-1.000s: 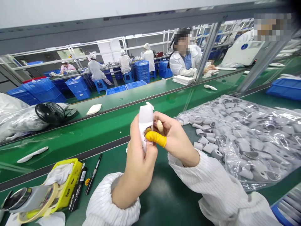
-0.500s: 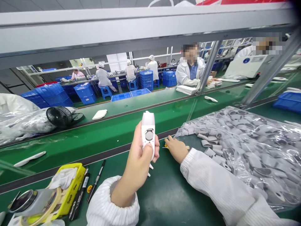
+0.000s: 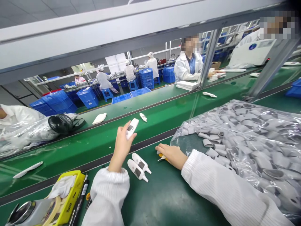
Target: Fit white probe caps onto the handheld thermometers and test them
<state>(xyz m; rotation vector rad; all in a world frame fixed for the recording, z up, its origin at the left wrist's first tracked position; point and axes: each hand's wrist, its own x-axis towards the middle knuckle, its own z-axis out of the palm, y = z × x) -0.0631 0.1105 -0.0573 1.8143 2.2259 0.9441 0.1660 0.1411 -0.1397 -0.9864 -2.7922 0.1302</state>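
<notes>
Over the green conveyor belt (image 3: 98, 142), my left hand (image 3: 122, 142) grips a white handheld thermometer (image 3: 133, 127) with a small dark screen, tilted to the right. Two similar thermometers, a left one (image 3: 137, 170) and a right one (image 3: 142, 163), lie side by side on the green bench, their narrow tips toward me. My right hand (image 3: 172, 154) rests on the bench by the plastic bag, closed over a yellow-handled tool (image 3: 162, 156). A thin metal tip pokes out beneath the fingers; most of the handle is hidden.
A clear bag of grey-white shell parts (image 3: 254, 141) fills the right side. At the left stand a yellow tray (image 3: 70, 197) and a black marker (image 3: 80, 199). Another thermometer (image 3: 143, 117) lies on the belt. Beyond are a black fan (image 3: 61, 123) and a seated co-worker (image 3: 188, 66).
My left hand has moved forward and left with its thermometer, from above the bench to over the belt. The two bench thermometers now show fully. My right hand stays near the bag.
</notes>
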